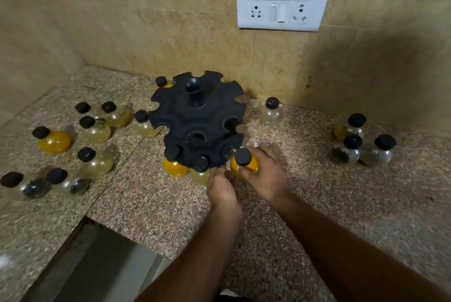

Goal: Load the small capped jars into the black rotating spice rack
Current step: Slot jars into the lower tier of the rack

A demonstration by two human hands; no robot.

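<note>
The black two-tier spice rack [197, 116] stands on the granite counter near the back wall. Its lower tier holds an orange-filled jar [173, 167] and a pale jar [200, 174] at the front. My right hand [266, 179] grips an orange jar with a black cap [244, 161] right beside the rack's lower front-right slot. My left hand [222, 189] rests just below the rack's front edge, fingers near the pale jar; it holds nothing that I can see.
Several capped jars [95, 131] lie scattered on the counter to the left, three more [361, 145] to the right, one [271, 111] behind the rack on the right. A wall socket plate [281, 10] sits above. The counter's cut-out edge [97, 223] drops off at lower left.
</note>
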